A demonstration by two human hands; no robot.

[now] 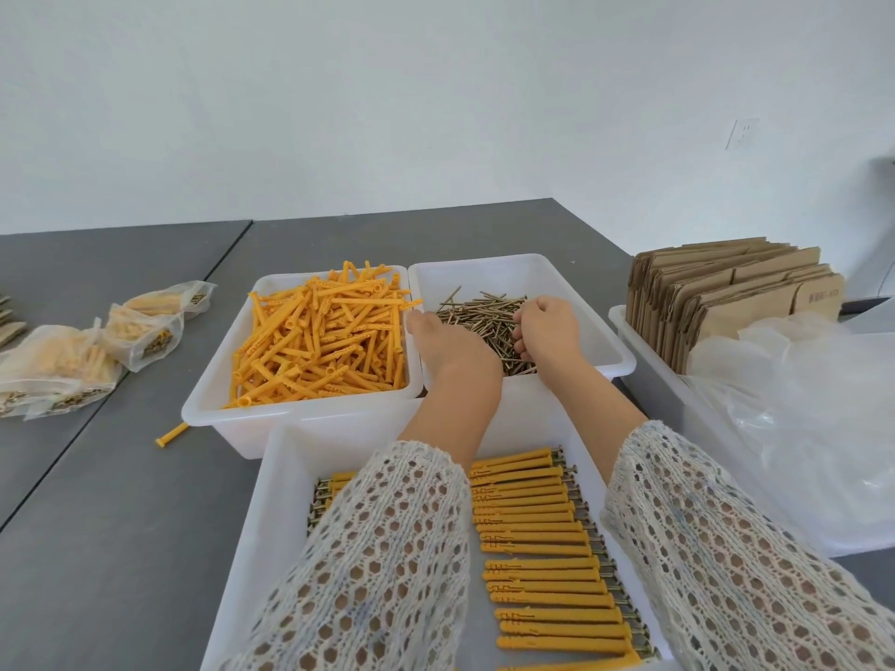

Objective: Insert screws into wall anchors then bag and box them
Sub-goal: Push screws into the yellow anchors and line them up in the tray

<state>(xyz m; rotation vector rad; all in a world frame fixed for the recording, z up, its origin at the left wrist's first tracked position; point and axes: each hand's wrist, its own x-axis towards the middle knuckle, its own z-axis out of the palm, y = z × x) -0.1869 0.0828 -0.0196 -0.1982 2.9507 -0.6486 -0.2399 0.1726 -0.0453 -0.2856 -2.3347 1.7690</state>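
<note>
A person in loose-knit cream sleeves is reaching both hands into a white bin (581, 278) of brass-coloured screws (484, 314). The right hand (547, 331) is curling its fingers down into the pile — whether it is gripping any screws cannot be told. The left hand (448, 343) is resting at the pile's left edge, its fingers hidden. Just left, a touching bin (213, 399) is holding loose orange wall anchors (319, 341). Nearest the person, a third bin (271, 501) is holding rows of anchors with screws inserted (537, 540). Filled bags (97, 351) are lying far left — flat cardboard boxes (726, 297) are standing far right.
</note>
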